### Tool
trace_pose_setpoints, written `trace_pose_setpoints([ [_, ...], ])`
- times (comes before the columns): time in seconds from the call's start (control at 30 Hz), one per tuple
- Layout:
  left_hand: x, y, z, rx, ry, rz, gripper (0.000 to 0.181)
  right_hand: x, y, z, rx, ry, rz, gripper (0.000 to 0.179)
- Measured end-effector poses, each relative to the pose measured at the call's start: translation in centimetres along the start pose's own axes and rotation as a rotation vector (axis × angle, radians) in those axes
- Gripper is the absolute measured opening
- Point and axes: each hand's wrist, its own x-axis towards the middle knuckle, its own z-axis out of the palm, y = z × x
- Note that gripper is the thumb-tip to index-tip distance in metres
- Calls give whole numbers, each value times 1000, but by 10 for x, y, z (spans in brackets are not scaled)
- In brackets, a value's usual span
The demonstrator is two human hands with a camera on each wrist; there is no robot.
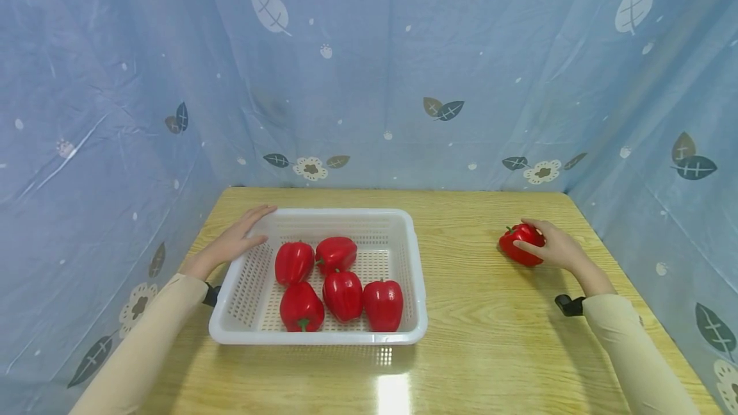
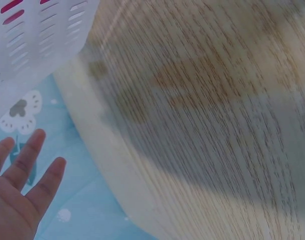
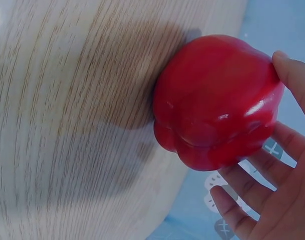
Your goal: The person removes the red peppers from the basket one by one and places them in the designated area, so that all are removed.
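On the table's right side, my right hand (image 1: 559,247) holds a red bell pepper (image 1: 521,245) between thumb and fingers. Close up in the right wrist view, the thumb lies against one side of the bell pepper (image 3: 217,105) and the fingers reach partly behind it. My left hand (image 1: 236,240) is at the upper left rim of a white plastic basket (image 1: 317,338), its fingers extended. Spread fingers (image 2: 47,185) show beside the basket wall in the left wrist view. Several red bell peppers, one of them a front-left pepper (image 1: 302,306), lie inside the basket.
The wooden table (image 1: 473,338) carries the basket on its left half. A blue patterned curtain (image 1: 369,82) hangs behind the table and along both sides. Black wrist straps show on both arms.
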Motion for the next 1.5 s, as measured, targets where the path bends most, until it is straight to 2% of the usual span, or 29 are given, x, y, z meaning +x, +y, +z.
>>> trace_pose_setpoints([
  [0.33,-1,1,2,-4,-6,-24,62,2,1,-4,-49,-16,-3,74],
  [0.73,-1,1,2,-21,-8,-25,62,11,-21,-12,-128,1,-70,70],
  [1.0,-2,1,2,-23,-10,-31,62,19,-44,-14,-151,60,-158,66],
  [1.23,-2,2,1,-16,-6,-23,62,26,-68,-10,-164,47,-228,62],
  [1.5,-1,2,0,-13,0,-16,62,32,-104,-2,-111,64,-337,59],
])
